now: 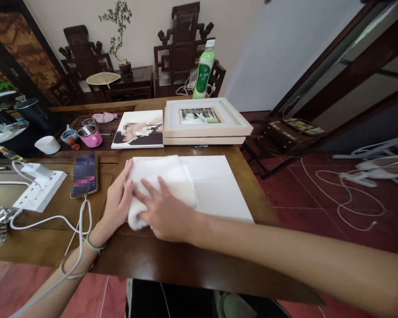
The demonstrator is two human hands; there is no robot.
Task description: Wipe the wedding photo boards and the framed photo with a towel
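A white fluffy cloth (pixel 165 176) lies folded over the left part of a flat white board (pixel 215 185) on the wooden table. My right hand (pixel 167 212) presses down on the cloth from above, its fingers spread apart. Along the board's left edge rests my left hand (pixel 117 198), fingers stretched out and touching the edge beside the cloth. The cloth and my right hand hide much of the board's left side.
Behind the board are a photo print (pixel 141 132), stacked pale wooden frames (pixel 205 134) and a green bottle (pixel 205 68). Left stand a phone (pixel 85 172), a power strip (pixel 41 190), a pink mug (pixel 92 138) and a white cup (pixel 47 145). A white cable (pixel 81 221) crosses my left forearm.
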